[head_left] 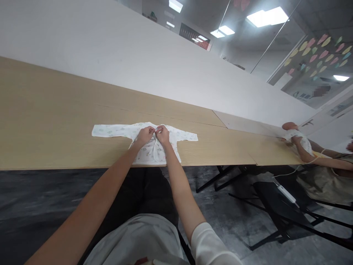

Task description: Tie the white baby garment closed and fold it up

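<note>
A small white baby shirt (146, 155) with a faint coloured print lies flat on the wooden table, its sleeves spread out to both sides. My left hand (145, 135) pinches the cloth near the neckline, left of the front opening. Just beside it my right hand (162, 134) grips the other side of the opening at the same height. Both sets of fingers are closed and nearly touching each other. Whatever fastening lies between the fingertips is too small to make out. The shirt's lower hem rests close to the table's near edge.
The long table (55, 110) runs along a white wall (96, 48) topped by glass. Far right, another person's hands hold a baby doll (299, 138) in white clothing. A black folding chair (275, 202) carrying a white power strip (286, 193) stands on the dark floor.
</note>
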The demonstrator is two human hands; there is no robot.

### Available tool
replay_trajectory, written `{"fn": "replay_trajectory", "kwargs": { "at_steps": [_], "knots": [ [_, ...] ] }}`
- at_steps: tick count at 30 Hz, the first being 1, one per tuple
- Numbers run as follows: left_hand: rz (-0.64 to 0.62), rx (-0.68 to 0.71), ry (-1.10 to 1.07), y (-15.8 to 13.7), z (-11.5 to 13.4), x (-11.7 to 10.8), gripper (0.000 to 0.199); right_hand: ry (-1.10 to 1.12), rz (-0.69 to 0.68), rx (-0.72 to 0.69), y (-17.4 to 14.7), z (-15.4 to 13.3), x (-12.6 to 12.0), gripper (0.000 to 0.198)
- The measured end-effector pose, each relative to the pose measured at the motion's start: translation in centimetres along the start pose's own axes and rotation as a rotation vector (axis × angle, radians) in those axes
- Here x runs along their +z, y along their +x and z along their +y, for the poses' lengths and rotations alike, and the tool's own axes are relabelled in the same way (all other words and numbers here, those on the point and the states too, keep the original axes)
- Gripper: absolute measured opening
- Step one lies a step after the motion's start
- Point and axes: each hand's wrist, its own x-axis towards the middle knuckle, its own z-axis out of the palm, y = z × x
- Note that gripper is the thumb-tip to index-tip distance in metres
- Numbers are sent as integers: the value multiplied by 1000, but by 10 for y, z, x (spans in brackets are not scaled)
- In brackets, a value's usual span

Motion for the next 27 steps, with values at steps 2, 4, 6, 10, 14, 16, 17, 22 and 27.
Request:
{"fn": "replay_trajectory", "kwargs": {
  "at_steps": [2,4,6,10,14,16,17,22,27],
  "knots": [
    [2,-30,43,1,1,1,35,40,19,24,1,1,1,24],
    [1,-54,90,1,3,0,34,78,23,55,2,1,2,25],
    [3,-66,134,0,5,0,34,102,18,91,3,0,2,24],
    [20,-79,190,-2,9,-2,33,121,17,146,5,-1,1,21],
    [22,-89,198,-4,13,-5,31,65,21,147,5,-1,-1,20],
    [16,-94,222,-5,15,-7,31,-8,42,141,4,-1,-2,18],
    [14,-95,244,-5,16,-8,31,-50,47,139,4,-1,-2,16],
    [1,-86,371,-11,22,-11,34,-240,-49,84,2,-5,-2,18],
    [-71,-10,308,-17,16,-19,33,-334,-176,11,-2,-11,-11,25]
  ]
}}
